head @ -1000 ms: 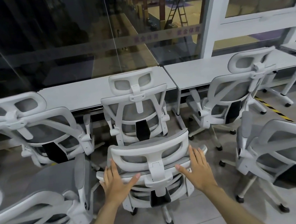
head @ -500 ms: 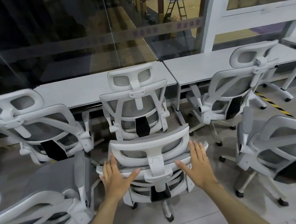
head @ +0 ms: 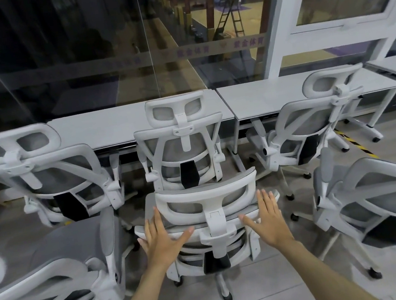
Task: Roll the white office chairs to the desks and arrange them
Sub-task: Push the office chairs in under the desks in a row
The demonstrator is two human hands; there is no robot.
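Note:
A white office chair [head: 207,200] with grey mesh stands right in front of me, its back toward me. My left hand [head: 161,240] lies flat on the left of its backrest frame, fingers spread. My right hand [head: 269,218] rests flat on the right side, fingers spread too. Neither hand is closed around the frame. Three more white chairs are pushed up to the grey desks [head: 113,125]: one at the left [head: 43,170], one in the middle [head: 180,142] just ahead of mine, one at the right [head: 314,122].
A loose chair [head: 57,274] stands close on my left and another [head: 380,204] close on my right, narrowing the tiled floor around me. A glass wall [head: 103,49] and a white pillar [head: 280,18] rise behind the desks. Yellow-black floor tape [head: 357,144] runs at the right.
The chair under my hands has rolled a little forward toward the middle chair at the desk, and the view has moved closer. Both hands stay flat on the backrest.

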